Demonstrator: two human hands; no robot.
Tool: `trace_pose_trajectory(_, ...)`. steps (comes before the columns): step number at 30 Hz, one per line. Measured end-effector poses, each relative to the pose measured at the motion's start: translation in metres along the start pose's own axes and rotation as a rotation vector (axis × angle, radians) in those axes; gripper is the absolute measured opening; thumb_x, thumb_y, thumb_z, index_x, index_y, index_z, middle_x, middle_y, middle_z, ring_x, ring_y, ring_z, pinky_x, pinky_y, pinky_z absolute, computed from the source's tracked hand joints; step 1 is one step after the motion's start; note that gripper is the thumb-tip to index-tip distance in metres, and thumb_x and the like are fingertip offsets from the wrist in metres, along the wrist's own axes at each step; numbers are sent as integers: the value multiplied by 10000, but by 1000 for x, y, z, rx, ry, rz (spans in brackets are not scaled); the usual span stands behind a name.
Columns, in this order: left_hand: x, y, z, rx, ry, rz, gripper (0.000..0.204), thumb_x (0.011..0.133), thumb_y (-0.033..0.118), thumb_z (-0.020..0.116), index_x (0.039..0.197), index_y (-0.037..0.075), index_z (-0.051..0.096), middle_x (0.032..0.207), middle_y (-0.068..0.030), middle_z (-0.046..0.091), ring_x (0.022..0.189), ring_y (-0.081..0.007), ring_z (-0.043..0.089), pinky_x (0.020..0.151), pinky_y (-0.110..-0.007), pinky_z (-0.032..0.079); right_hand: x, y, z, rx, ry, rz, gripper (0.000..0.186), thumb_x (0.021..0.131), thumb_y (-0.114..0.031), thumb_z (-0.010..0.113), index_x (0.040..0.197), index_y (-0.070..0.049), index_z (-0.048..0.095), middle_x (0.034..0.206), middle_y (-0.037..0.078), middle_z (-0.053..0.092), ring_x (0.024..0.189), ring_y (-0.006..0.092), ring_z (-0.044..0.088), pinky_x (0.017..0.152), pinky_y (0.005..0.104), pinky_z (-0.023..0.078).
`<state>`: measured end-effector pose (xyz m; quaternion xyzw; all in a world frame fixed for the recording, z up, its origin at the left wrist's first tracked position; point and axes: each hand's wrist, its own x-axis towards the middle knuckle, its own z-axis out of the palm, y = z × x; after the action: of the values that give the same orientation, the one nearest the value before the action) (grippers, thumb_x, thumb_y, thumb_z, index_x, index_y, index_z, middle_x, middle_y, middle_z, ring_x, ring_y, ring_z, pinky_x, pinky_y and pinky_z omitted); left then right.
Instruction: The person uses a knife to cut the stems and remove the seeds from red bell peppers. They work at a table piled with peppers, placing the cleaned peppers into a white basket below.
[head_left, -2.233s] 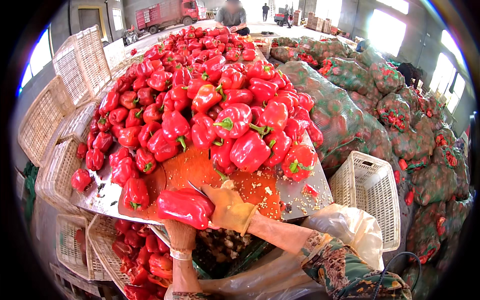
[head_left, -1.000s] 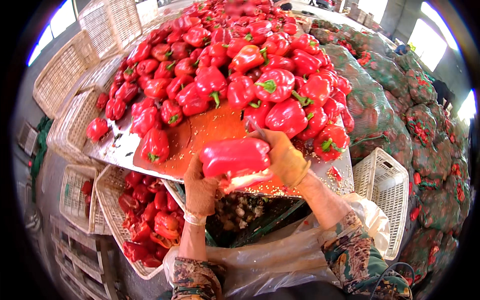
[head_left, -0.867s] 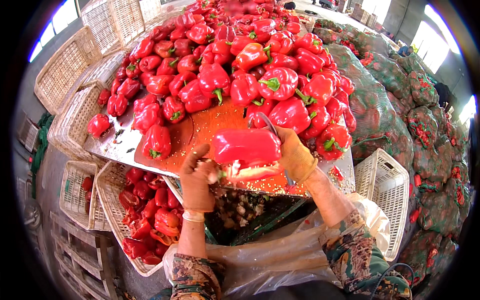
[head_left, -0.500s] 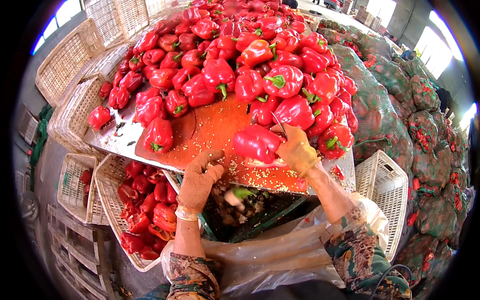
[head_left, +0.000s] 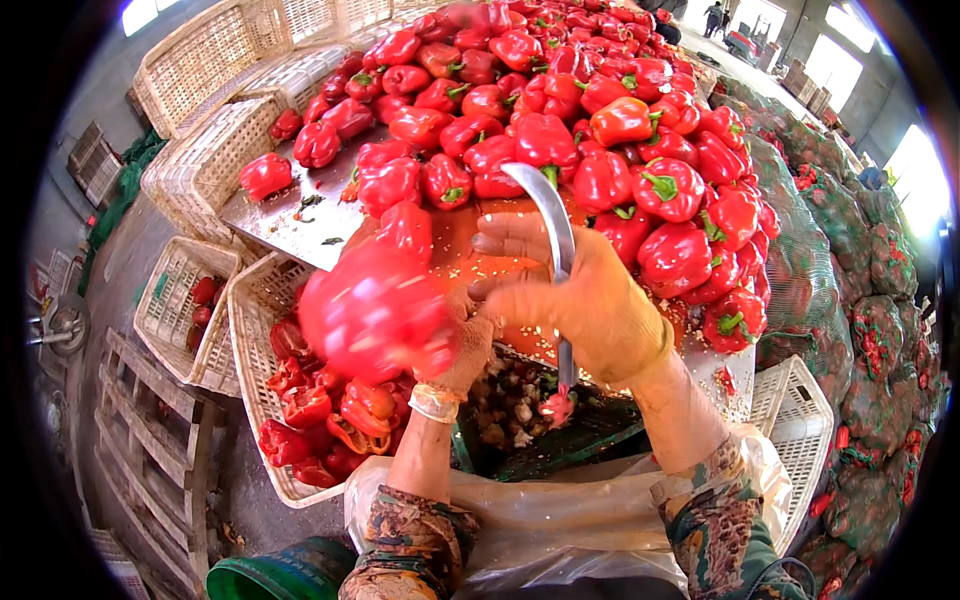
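Observation:
A motion-blurred red bell pepper (head_left: pixel 375 312) overlaps the fingers of my gloved left hand (head_left: pixel 455 355), above the basket's edge. Whether that hand grips it or has let it go, I cannot tell. My gloved right hand (head_left: pixel 600 310) holds a curved knife (head_left: pixel 553 215), its blade pointing up and its lower end below the palm. A small red scrap (head_left: pixel 558 408) shows at that lower end. Behind both hands, a big pile of whole red peppers (head_left: pixel 545 145) covers the metal table (head_left: pixel 290 225). Pale seeds are scattered over the orange-red board (head_left: pixel 500 262).
A white basket (head_left: pixel 245 345) of cut peppers stands below the table's left edge, beside a smaller basket (head_left: pixel 165 340). Under the table's front is a bin (head_left: pixel 515 400) of cores. Net sacks (head_left: pixel 800 240) are stacked right, near another basket (head_left: pixel 800 420). A wooden pallet (head_left: pixel 150 440) lies left.
The view has shifted left. The large pepper at my right hand is gone from the board; a blurred pepper is now by my left hand. My right hand has risen, and the knife shows fully.

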<state>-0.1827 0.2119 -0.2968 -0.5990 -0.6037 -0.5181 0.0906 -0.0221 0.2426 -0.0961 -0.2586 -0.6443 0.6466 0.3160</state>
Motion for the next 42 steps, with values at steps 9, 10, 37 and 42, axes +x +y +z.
trace_pose_trajectory(9,76,6,-72,238,244,-334,361,849,118,703,1197,43,646,1028,-152,700,954,-333,658,846,-428,533,64,76,-18,-261,58,271,380,935,-259,689,1186,20,627,953,101,721,826,168,699,672,304,534)
trace_pose_trajectory(10,80,-2,-72,294,282,-240,403,836,116,710,1225,41,634,1075,-159,693,1006,-341,646,874,-441,527,68,94,-21,-261,57,269,382,932,-274,688,1175,15,631,944,99,723,823,167,698,659,303,529)
trace_pose_trajectory(37,66,50,9,18,26,-200,374,940,116,627,1275,-48,592,1189,-249,659,1104,-415,612,976,-449,479,-2,171,-120,-574,17,-209,276,927,-232,625,1058,11,629,882,97,686,670,170,671,498,287,489)
trace_pose_trajectory(42,72,82,-5,-115,-31,-130,491,891,131,728,1325,-38,570,1151,-198,659,1044,-337,633,922,-421,509,2,60,-92,-286,69,69,296,915,-210,619,1105,17,614,766,82,663,622,199,666,532,363,518)
